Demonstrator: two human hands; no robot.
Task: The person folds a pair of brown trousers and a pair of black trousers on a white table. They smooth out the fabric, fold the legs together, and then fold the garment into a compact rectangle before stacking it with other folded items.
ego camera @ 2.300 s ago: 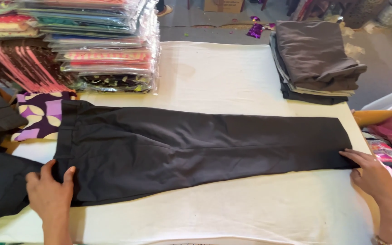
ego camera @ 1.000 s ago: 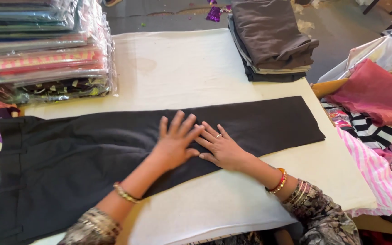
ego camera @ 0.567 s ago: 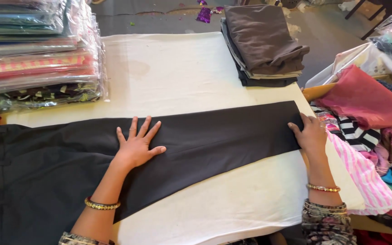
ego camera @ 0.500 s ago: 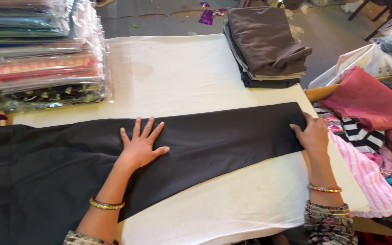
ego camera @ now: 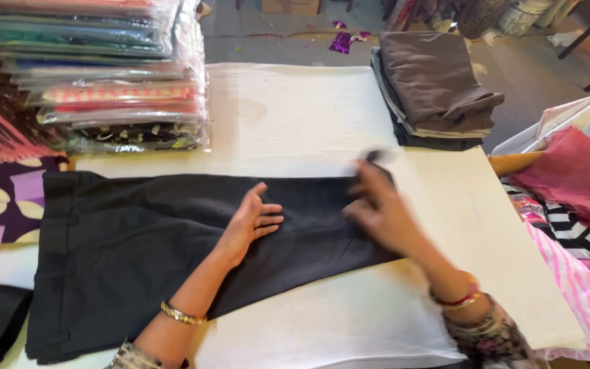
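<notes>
1. Fingers [ego camera: 268,217] of our left hand [ego camera: 250,222] lie spread and flat, palm down, on the black trousers [ego camera: 138,246], gripping nothing; the wrist bends back toward us and carries a gold bangle [ego camera: 182,314].
2. Our right hand [ego camera: 377,212] is blurred with motion over the leg end of the trousers. A dark bit of cloth shows at its fingertips, so it seems to pinch the hem, but we cannot tell for sure whether the fingers are closed on it.
3. Our right forearm crosses the lower edge of the trousers, with red and gold bangles [ego camera: 455,299] at the wrist and a patterned sleeve [ego camera: 489,338] below.
4. Those trousers lie flat on the white cloth-covered tabletop [ego camera: 295,116], waistband to our left, legs running right.
5. At the far left of the tabletop stands a tall stack of flat garment packets in clear plastic wrap [ego camera: 104,75], showing bands of teal, blue, pink, red and dark print.
6. At the far right of the tabletop sits a pile of folded brown and dark garments [ego camera: 435,85].
7. A purple and cream patterned cloth [ego camera: 5,201] lies just left of the waistband.
8. Off the right edge we see pink fabric [ego camera: 575,178] and pink, black and white striped cloth [ego camera: 575,236] heaped together.
</notes>
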